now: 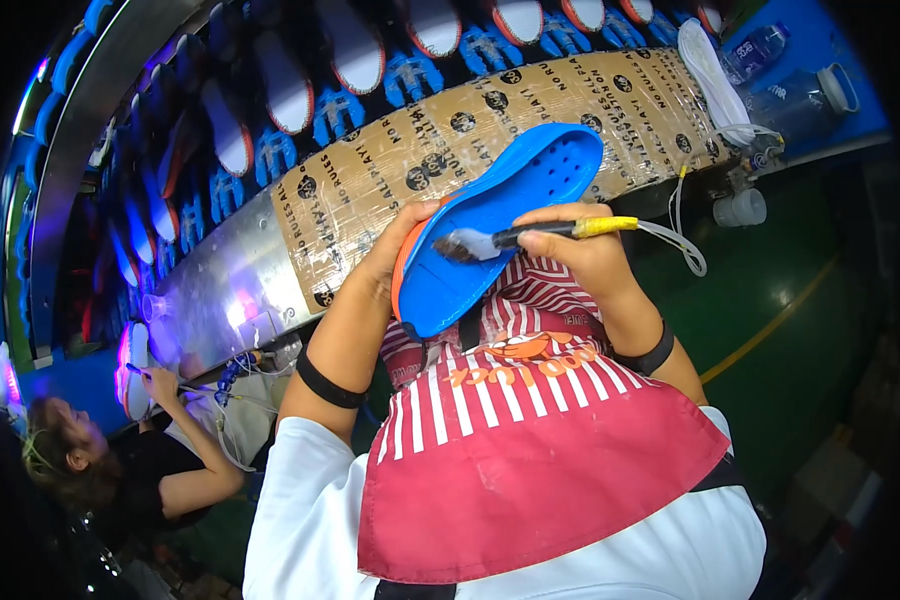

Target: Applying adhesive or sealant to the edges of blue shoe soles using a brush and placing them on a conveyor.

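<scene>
A blue shoe sole (518,185) with an orange-red outer edge is tilted in front of my apron, its hollow inner side facing up. My left hand (402,240) grips it by its left side, fingers partly hidden behind the rim. In my right hand (582,248) is a glue brush (540,233) with a black handle wrapped in yellow tape; a thin clear tube trails from its end. Its wet-looking bristles touch the inside of the sole. Small holes dot the sole's far end.
A bench edge covered with printed brown cardboard (390,160) runs just beyond the sole. Behind it, a conveyor carries white-bottomed shoe uppers (288,85) and blue holders (410,75). Bottles (800,100) stand at far right. At left, a co-worker (120,450) handles another shoe.
</scene>
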`<state>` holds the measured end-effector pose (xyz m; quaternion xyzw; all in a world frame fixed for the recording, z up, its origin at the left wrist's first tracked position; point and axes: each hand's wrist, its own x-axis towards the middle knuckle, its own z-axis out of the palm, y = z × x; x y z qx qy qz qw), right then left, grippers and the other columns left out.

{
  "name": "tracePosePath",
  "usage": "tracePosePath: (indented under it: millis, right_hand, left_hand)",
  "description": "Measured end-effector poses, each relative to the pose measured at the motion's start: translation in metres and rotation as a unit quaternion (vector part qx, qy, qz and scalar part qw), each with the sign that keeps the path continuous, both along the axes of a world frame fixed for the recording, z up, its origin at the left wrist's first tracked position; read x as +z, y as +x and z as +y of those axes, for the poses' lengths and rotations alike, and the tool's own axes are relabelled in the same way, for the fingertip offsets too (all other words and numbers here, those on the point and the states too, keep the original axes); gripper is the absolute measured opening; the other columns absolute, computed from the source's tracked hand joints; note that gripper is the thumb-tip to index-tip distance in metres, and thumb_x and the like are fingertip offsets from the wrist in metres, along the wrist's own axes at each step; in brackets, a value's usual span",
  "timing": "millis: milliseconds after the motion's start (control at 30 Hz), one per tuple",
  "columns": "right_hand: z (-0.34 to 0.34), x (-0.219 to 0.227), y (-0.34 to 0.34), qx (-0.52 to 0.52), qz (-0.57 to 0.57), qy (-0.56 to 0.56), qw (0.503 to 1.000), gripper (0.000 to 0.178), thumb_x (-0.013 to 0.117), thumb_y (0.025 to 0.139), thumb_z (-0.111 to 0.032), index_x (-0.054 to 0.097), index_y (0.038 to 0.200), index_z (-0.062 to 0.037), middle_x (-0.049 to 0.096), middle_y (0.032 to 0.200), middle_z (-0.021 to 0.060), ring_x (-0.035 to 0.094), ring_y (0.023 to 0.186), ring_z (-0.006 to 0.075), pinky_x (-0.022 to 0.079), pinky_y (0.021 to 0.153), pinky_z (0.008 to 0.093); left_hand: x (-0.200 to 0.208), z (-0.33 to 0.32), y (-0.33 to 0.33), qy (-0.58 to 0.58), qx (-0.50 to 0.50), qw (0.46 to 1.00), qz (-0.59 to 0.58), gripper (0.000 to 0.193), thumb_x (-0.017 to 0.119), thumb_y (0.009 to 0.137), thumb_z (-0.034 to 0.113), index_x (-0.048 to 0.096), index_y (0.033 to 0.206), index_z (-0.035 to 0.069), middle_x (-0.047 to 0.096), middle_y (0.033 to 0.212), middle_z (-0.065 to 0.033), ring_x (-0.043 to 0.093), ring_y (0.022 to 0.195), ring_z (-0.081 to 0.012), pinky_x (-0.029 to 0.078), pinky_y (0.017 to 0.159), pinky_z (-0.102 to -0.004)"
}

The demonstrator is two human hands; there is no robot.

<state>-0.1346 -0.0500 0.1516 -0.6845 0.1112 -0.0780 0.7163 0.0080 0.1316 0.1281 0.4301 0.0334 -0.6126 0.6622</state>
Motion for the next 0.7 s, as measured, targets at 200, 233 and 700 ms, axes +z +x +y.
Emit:
tracePosePath:
  millis: [200,233,700]
  right_hand:
    - [-0.014,-0.003,0.003,-0.138,-0.018,-0.071,0.988,0.018,0.069,0.077,-0.009,0.068,0.092,0.001,0.065,0.07,0.0056,0.058,0.063,0.008,0.045,0.058,0.0206]
    - [-0.014,-0.003,0.005,-0.14,-0.021,-0.071,0.987,0.018,0.069,0.077,-0.009,0.068,0.092,0.001,0.065,0.07,0.0056,0.058,0.063,0.008,0.045,0.058,0.0206]
    - [-0.032,0.02,-0.005,-0.233,-0.126,-0.156,0.952,0.021,0.067,0.075,-0.003,0.065,0.095,0.0035,0.066,0.077,0.0112,0.061,0.065,0.0145,0.046,0.06,0.024]
  left_hand:
    - [-0.006,0.004,0.002,-0.007,-0.001,1.0,0.022,0.062,0.048,0.082,0.044,0.044,0.128,0.003,0.058,0.113,-0.0205,0.063,0.093,-0.031,0.055,0.077,-0.0412]
    - [-0.011,0.005,0.004,-0.008,-0.003,1.0,0.019,0.062,0.048,0.082,0.044,0.044,0.128,0.003,0.058,0.113,-0.0205,0.063,0.093,-0.031,0.055,0.077,-0.0412]
    - [0.008,0.002,-0.027,-0.218,0.179,0.944,0.169,0.085,0.034,0.081,0.07,0.027,0.139,0.007,0.04,0.131,-0.0246,0.044,0.114,-0.048,0.053,0.066,-0.0538]
